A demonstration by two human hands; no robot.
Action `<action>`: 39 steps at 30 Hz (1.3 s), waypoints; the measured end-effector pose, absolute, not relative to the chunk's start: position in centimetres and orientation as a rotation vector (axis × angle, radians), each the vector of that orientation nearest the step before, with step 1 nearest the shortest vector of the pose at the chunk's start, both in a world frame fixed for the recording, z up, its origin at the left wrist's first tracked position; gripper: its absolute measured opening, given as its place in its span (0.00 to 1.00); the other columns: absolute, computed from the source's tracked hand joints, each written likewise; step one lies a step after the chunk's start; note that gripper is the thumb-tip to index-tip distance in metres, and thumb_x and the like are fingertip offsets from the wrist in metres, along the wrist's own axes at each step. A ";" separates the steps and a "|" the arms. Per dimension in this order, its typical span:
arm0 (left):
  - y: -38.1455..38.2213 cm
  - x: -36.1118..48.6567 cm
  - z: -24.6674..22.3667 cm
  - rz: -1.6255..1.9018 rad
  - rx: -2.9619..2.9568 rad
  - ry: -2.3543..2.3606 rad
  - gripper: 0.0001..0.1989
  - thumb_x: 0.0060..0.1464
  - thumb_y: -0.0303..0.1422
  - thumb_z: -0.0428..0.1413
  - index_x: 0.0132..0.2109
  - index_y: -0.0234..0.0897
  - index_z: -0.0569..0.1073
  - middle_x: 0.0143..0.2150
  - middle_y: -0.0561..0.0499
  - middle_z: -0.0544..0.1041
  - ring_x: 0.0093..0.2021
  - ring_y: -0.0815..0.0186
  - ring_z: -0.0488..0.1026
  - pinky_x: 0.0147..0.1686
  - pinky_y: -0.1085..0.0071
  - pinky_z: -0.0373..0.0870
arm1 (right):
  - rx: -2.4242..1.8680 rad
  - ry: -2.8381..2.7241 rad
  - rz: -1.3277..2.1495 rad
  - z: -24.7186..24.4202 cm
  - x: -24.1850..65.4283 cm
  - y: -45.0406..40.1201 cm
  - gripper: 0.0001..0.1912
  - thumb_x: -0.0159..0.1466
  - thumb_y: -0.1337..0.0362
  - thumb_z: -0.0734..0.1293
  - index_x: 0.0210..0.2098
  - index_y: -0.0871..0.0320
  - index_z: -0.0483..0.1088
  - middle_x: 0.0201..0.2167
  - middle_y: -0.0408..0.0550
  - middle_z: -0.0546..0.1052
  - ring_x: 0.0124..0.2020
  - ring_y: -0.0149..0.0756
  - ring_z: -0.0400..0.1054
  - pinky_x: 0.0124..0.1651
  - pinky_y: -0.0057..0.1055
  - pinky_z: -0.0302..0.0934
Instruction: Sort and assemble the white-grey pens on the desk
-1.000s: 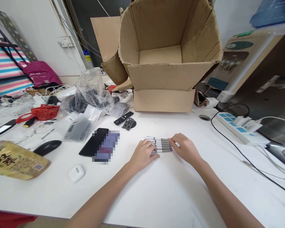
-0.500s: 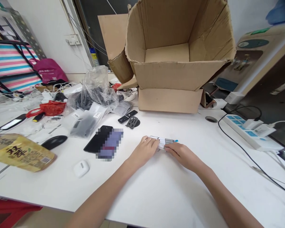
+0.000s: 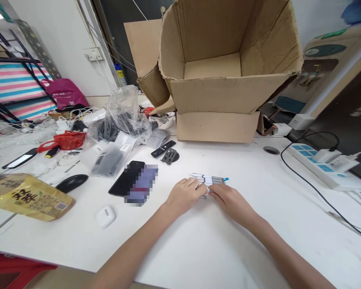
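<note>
Several slim white-and-grey pens [image 3: 209, 178] lie side by side on the white table, one with a bright blue end at the right. My left hand [image 3: 185, 194] is closed over their left part, with the fingers curled down. From the right, my right hand [image 3: 227, 196] grips the near side of the same pens, its thumb and fingers pressed together. My two hands almost meet at the middle of the bundle. Their fingers hide much of the lower pens, so I cannot make out each one's full length.
Behind the pens stands a large open cardboard box [image 3: 218, 126]. To the left are a phone [image 3: 128, 178], a remote control [image 3: 163, 149], a white earphone case [image 3: 106, 216] and a yellow pouch [image 3: 33, 198]. A power strip [image 3: 327, 170] with cables lies at the right.
My fingertips have come slightly closer together at the middle of the pens, and a little more of the pens' far side shows. The camera view has shifted slightly.
</note>
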State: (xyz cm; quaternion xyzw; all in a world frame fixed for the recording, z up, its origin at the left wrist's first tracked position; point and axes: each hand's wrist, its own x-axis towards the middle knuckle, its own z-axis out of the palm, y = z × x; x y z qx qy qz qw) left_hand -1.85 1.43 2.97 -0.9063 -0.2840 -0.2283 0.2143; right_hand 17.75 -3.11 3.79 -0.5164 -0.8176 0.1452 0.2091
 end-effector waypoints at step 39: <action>1.8 -2.4 2.9 -0.625 -2.776 -1.126 0.15 0.67 0.38 0.42 0.43 0.40 0.71 0.36 0.52 0.80 0.35 0.68 0.77 0.24 0.75 0.62 | -1.266 -1.725 0.920 4.2 18.7 -2.6 0.31 0.66 0.54 0.61 0.66 0.48 0.50 0.37 0.47 0.73 0.38 0.38 0.69 0.37 0.34 0.65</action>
